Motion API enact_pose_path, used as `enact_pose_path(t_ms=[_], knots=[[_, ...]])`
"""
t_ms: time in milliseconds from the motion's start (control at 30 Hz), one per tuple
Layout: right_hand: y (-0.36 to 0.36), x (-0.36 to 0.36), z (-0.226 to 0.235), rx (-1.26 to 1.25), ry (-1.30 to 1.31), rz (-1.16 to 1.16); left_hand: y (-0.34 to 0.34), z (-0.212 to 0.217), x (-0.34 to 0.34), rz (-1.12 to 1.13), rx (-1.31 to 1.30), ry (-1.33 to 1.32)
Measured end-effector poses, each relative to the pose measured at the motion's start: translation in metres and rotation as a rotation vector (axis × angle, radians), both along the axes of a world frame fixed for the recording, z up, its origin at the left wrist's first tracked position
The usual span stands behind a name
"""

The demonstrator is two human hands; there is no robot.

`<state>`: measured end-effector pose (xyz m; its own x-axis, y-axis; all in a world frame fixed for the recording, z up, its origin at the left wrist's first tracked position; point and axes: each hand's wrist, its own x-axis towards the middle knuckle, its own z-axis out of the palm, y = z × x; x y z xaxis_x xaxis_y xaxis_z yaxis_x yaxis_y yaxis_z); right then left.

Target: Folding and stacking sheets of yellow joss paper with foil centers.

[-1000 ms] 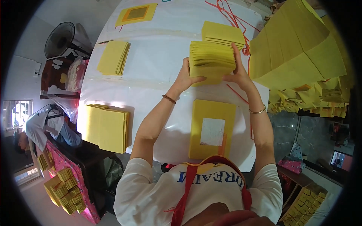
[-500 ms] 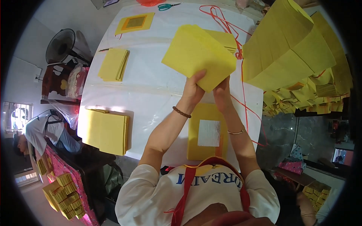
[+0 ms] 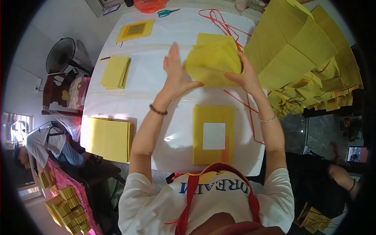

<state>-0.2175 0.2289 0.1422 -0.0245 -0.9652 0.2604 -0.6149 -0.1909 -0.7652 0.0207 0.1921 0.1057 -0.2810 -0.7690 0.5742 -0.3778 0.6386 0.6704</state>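
A sheaf of yellow paper sheets [image 3: 213, 62], smeared by motion, is over the white table, its corners fanned unevenly. My right hand [image 3: 246, 76] grips its right side, thumb on the near face and fingers along the edge. At the sheaf's left side my left hand [image 3: 175, 74] is open, fingers stretched away and thumb pointing toward the paper's lower edge. Whether that thumb touches the paper I cannot tell. Close to my body lies a yellow pad [image 3: 199, 152] with a white rectangle [image 3: 214, 136] and an orange strip on it.
Yellow paper stacks [image 3: 115, 72] [image 3: 107, 137] lie along the table's left side. Behind them are a sheet with an orange square [image 3: 135, 29] and teal scissors [image 3: 166, 13]. Red ribbon [image 3: 219, 23] trails at the right, beside a tall yellow paper pile [image 3: 290, 43]. A person [image 3: 47, 133] sits at left.
The sheaf has come down and turned straighter over the table. My left hand has let go and moved left with its fingers spread; my right hand has shifted to the sheaf's right edge.
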Motion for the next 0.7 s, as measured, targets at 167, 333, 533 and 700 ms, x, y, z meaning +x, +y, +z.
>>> enact_pose_path(t_ms=[167,333,533,700], knots=[[-0.014,0.021,0.019,-0.015,0.43,0.263,-0.032,-0.019,-0.006,-0.247,0.109,-0.249],[-0.027,0.023,0.003,0.165,0.391,0.342,-0.042,-0.052,-0.009,-0.36,0.463,0.03],[-0.02,0.01,-0.094,0.236,-0.333,0.388,-0.042,-0.09,-0.008,-0.399,0.728,0.196],[-0.038,0.013,-0.12,0.288,-0.45,0.393,-0.046,-0.083,-0.005,-0.469,0.868,0.196]])
